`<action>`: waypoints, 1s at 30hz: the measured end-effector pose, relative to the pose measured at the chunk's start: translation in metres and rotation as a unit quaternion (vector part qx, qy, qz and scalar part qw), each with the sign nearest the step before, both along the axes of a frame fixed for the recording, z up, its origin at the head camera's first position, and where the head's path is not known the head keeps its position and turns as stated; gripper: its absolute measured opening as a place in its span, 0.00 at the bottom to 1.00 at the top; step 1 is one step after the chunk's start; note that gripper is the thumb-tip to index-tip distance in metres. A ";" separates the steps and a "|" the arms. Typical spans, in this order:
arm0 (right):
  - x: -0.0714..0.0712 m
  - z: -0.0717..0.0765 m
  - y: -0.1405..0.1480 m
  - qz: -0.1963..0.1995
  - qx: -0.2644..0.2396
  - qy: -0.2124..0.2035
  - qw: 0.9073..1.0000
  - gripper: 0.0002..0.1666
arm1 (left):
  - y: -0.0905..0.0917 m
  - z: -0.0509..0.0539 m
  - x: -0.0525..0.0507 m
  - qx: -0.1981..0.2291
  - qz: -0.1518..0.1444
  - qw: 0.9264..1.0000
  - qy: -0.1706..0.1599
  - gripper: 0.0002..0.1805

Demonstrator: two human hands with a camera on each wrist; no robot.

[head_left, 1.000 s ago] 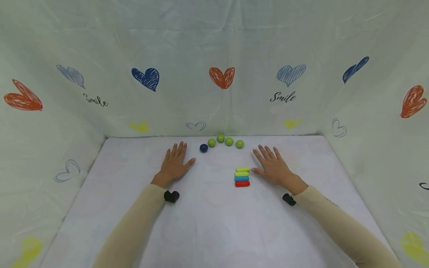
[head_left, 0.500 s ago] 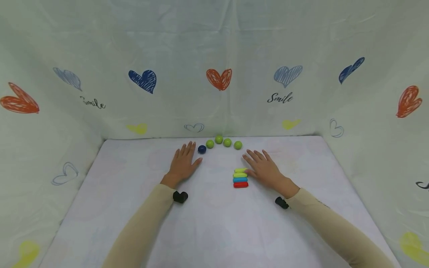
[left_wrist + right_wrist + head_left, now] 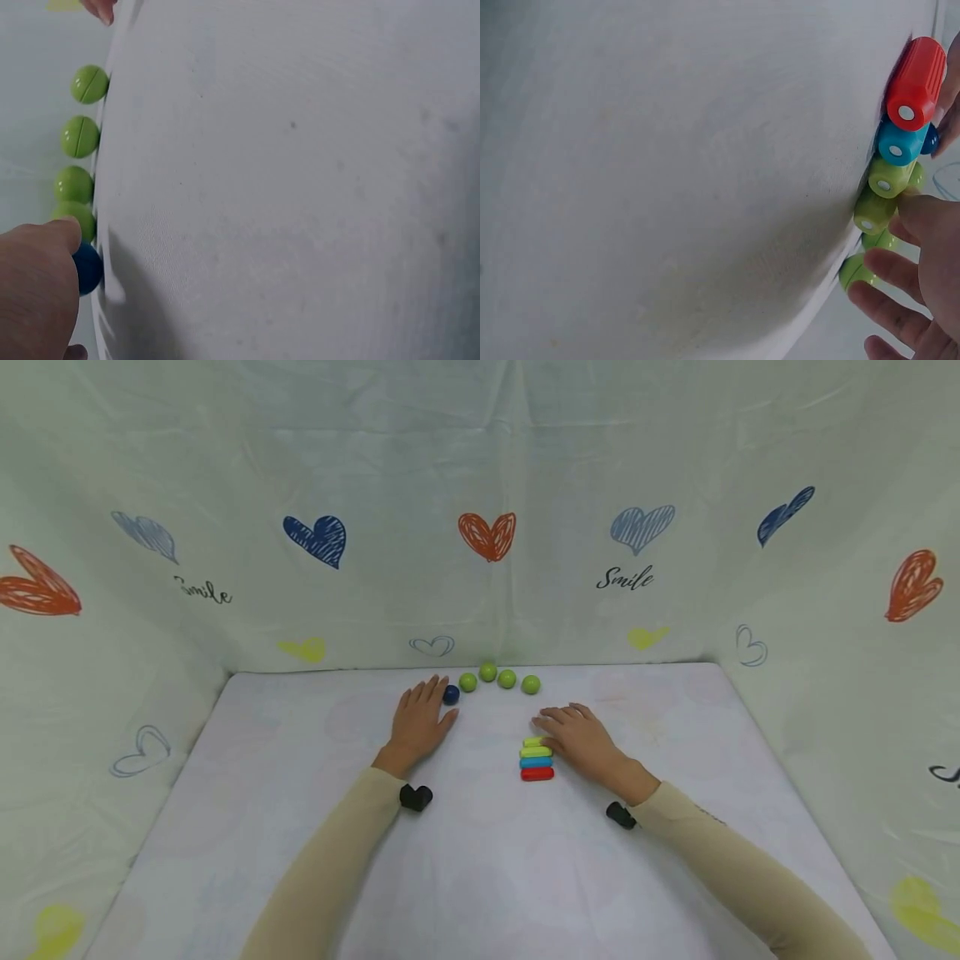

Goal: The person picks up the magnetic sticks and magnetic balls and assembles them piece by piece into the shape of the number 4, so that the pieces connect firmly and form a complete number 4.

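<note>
Inward since the earlier frame come both hands: the left hand (image 3: 420,727), fingers straight, has a dark blue ball (image 3: 451,695) at two o'clock; the right hand (image 3: 588,747), fingers slightly bent, grips nothing, coloured sticks (image 3: 536,762) at nine o'clock. Sticks look light, stiff, slick; pinch mid-length.

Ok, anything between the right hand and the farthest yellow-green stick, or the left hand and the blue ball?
Nothing visible. The right hand partly covers the farthest yellow-green stick in the head view; the blue stick and red stick lie nearer the person. The left hand is beside the blue ball.
</note>
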State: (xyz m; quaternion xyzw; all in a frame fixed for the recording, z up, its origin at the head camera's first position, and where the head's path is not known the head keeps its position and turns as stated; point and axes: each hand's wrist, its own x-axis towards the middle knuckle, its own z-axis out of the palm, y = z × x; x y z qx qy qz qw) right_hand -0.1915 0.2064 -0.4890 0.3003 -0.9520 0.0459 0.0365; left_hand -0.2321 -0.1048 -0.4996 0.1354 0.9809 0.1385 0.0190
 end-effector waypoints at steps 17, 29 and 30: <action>-0.004 0.004 -0.004 0.034 -0.022 -0.007 0.999 0.13 | 0.013 0.002 -0.003 0.031 0.011 0.997 0.069 0.27; -0.007 0.006 -0.008 0.026 -0.003 -0.018 1.000 0.11 | 0.014 0.003 0.001 0.038 0.026 0.996 0.073 0.23; -0.007 0.007 -0.009 0.024 -0.001 -0.018 1.000 0.11 | 0.013 0.002 0.002 0.038 0.026 0.996 0.075 0.22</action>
